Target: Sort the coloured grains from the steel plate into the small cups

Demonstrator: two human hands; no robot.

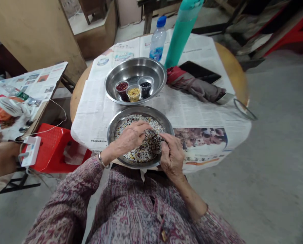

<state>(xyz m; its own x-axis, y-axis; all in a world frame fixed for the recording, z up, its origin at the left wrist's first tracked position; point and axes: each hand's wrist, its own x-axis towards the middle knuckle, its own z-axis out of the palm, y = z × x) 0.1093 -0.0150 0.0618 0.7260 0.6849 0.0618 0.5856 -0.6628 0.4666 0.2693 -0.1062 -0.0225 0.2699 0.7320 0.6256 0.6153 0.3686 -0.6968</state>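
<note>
Both hands are at the nearer metal basin [111,126], which holds a mix of white grains and dark, red and yellow beans [147,145]. My left hand [132,135] hovers over the left part of the mix, fingers stretched to the right and thumb apart, with nothing visible in it. At the basin's right rim is my right hand [172,154], its fingers curled and the index finger pointing inward; whatever they may hold is hidden. Behind stands a larger metal basin [156,73] with a cup of red beans [122,88], a cup of yellow beans [133,93] and a cup of black beans [146,87].
Newspaper [90,112] covers the round table. A water bottle [158,39], a green bottle [183,34], a folded umbrella [197,84] and a dark tablet-like object [201,71] lie or stand behind. At left are a red stool [51,147], a power strip [31,150] and another person's knee [3,159].
</note>
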